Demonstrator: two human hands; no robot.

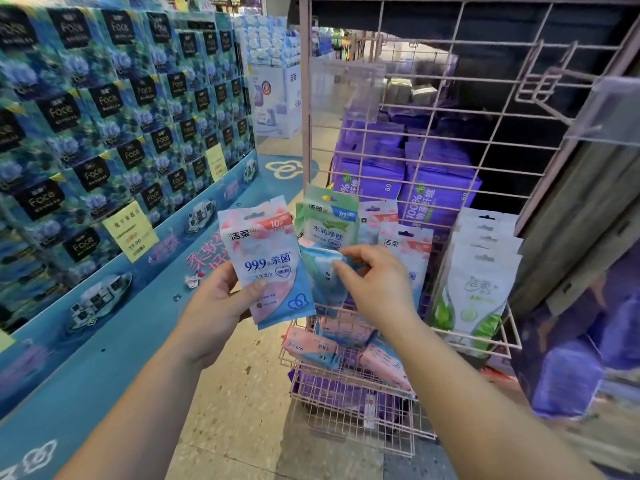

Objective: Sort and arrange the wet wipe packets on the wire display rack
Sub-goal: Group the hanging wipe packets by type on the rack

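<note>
Sorting step: left hand (211,303) is clamping its grip on a pink-and-blue flat wipe packet (268,261) while right hand (375,285) is pinching a blue packet (323,271) at the pink wire rack (398,109); next, probably hooking each with its matching kind.

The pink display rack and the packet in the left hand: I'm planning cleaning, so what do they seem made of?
Pink display rack: thin welded wire grid, probably metal with a pale pink coating, matte.
Pink-and-blue wet wipe packet, held in the left hand: soft printed plastic film, judging by its faint sheen, flexible edges and punched hang hole.
</note>
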